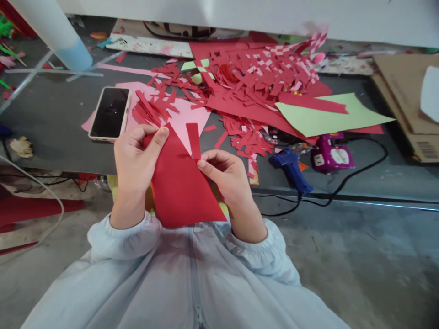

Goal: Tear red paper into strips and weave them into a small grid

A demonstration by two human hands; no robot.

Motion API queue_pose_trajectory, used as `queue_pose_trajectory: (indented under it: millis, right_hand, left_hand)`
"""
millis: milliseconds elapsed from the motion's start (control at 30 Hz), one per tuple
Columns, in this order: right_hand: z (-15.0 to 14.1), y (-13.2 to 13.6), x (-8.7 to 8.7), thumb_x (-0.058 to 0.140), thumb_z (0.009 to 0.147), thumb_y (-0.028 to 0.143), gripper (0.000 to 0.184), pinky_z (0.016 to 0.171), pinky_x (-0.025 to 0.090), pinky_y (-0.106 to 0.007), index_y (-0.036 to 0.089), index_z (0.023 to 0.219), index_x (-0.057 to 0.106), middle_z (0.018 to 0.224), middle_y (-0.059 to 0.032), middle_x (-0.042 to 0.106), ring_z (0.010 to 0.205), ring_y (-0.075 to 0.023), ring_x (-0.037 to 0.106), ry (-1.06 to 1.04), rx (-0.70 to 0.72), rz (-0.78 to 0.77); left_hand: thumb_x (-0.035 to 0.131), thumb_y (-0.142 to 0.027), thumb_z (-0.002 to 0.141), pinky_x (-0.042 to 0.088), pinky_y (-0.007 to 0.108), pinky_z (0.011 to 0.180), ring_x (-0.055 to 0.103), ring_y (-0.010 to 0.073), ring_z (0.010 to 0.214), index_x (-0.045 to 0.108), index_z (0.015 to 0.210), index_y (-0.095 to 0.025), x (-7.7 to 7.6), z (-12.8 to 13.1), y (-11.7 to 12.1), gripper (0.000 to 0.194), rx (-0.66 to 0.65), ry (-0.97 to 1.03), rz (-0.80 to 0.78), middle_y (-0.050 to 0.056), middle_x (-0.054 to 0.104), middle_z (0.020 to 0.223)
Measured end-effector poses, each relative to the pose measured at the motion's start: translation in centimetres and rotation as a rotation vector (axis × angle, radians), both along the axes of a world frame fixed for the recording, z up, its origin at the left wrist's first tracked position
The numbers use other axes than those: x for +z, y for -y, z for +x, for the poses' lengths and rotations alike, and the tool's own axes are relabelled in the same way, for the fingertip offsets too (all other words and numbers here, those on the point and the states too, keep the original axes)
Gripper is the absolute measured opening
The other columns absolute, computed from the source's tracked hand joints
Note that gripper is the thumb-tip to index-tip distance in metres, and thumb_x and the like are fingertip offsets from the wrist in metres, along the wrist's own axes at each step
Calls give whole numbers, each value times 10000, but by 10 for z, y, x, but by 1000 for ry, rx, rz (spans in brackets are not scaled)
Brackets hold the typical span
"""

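Observation:
My left hand point(139, 160) is closed on the upper left edge of a red paper sheet point(181, 192), thumb on top. The sheet hangs over my lap, in front of the table edge. Between the thumb and fingers of my right hand point(224, 173) is the lower end of a short red paper strip point(193, 137), which points upward beside the sheet's slanted right edge. Whether the right fingers also touch the sheet cannot be made out. Just beyond my hands lie pink paper point(185, 114) and a bunch of red paper strips point(147, 109).
A phone point(110, 112) lies left of the pink paper. Red scraps point(247, 141) and a woven red-and-pink pile point(260, 68) spread behind. Pale green paper point(329, 119), a blue glue gun point(291, 169), a purple power socket point(332, 155) with black cable and cardboard point(404, 82) sit to the right.

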State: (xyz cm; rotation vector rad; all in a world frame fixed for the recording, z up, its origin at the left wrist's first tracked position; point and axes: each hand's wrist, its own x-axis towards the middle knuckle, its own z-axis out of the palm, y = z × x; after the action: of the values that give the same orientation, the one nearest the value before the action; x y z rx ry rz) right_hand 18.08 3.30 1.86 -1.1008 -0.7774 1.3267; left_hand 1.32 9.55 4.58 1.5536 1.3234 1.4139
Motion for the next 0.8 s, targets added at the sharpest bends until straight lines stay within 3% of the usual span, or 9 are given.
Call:
queue_pose_trajectory:
  millis: [333,600,800]
  right_hand:
    - [1,2,-5,864,700,397,208,681,516,-234,235,730,737,756,23,699,672,-94,592,94,-61,107]
    - [6,0,1,947,534,424,320,596,503,-230,224,686,750,652,34,677,582,-79,557,-30,31,-76]
    - [4,1,-2,929,601,374,255,577,468,-201,222,678,739,636,46,662,571,-63,545,-66,15,-45]
  left_hand:
    - [783,-522,821,456,304,555,590,140,638,717,722,-268,-1,-2,-2,281,-4,3,-16,-12,660,689]
    - [797,-465,810,489,267,612,617,130,681,714,741,-239,-1,-1,-5,251,11,18,5,-19,674,707]
    - [791,-454,824,500,274,621,604,134,665,725,738,-248,-1,-1,-5,233,-5,16,7,-16,687,705]
